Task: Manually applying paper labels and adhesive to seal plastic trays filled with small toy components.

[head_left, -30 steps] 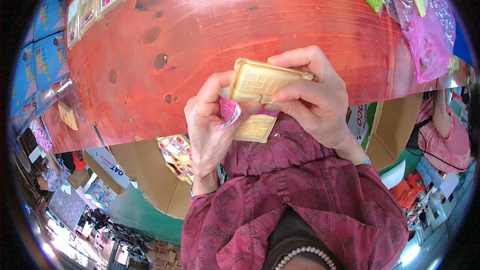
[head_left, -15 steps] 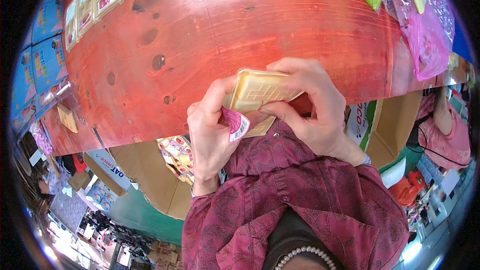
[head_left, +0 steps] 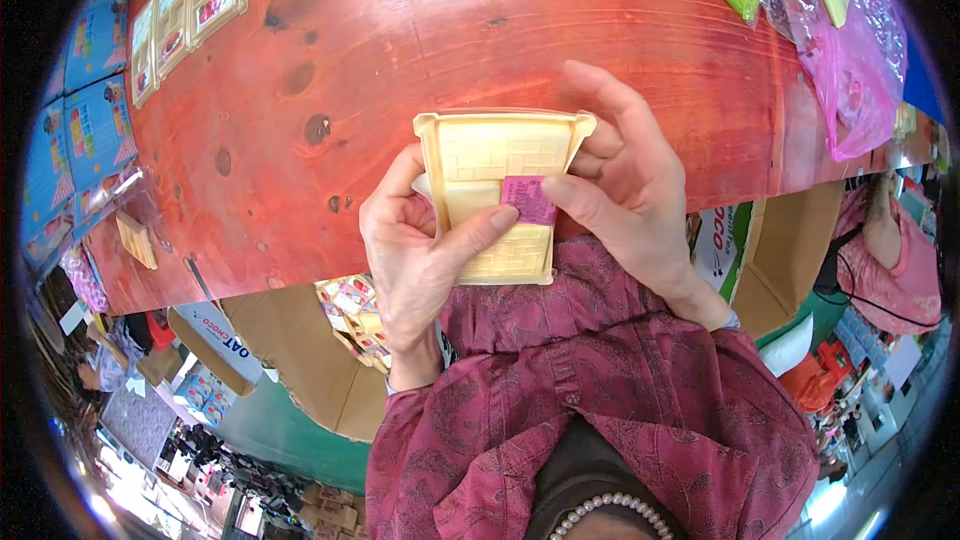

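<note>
A cream plastic tray [head_left: 520, 153] with a basket-weave pattern is held up over the table's near edge, its underside toward me. My left hand [head_left: 405, 240] grips its left side, with the thumb lying across the front. A purple-pink printed label [head_left: 528, 200] lies against the tray's right side, touched by the left thumb tip. My right hand [head_left: 630, 195] is at the right edge. Its thumb presses on the label, while its index finger sticks up apart and the other fingers are partly behind the tray.
Several cream trays [head_left: 190, 5] lie on the red wooden table [head_left: 420, 40] at far left, near blue boxes [head_left: 98, 120]. Pink and green plastic bags [head_left: 850, 70] lie far right. An open carton [head_left: 310, 360] with packaged goods [head_left: 355, 315] stands below the table's edge; another carton [head_left: 785, 250] stands right.
The tray has been turned from tilted to face me squarely. The label, which hung loose with a barcode showing, now lies against the tray. The right index finger has lifted away.
</note>
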`<act>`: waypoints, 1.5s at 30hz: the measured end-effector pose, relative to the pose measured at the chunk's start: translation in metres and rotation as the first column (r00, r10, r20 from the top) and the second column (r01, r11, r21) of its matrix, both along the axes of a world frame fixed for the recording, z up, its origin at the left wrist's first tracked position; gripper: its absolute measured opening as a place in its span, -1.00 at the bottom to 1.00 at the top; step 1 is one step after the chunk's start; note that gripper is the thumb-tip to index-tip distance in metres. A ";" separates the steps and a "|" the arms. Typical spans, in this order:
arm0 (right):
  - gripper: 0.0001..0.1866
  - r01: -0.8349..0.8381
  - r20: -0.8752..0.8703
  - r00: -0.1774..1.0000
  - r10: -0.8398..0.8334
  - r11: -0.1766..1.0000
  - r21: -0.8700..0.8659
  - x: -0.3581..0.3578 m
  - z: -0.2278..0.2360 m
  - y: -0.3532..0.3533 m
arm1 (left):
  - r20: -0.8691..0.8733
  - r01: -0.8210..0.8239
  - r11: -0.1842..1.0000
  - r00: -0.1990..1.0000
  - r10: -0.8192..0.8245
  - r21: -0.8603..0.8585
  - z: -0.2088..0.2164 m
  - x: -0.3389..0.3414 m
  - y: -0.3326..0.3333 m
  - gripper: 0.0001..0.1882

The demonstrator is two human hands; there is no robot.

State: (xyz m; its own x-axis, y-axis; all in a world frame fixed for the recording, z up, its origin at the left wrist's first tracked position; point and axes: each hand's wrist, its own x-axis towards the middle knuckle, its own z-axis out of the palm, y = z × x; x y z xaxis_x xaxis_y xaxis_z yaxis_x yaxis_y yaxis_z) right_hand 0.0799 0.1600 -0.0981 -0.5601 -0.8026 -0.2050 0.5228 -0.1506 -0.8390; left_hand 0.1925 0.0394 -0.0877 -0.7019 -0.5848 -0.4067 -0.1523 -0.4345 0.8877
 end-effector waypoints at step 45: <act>-0.85 0.067 -0.834 0.542 0.101 0.984 0.162 -0.014 -0.009 0.003 | 0.183 0.196 0.952 0.971 -0.155 -0.235 0.002 0.001 0.001 -0.61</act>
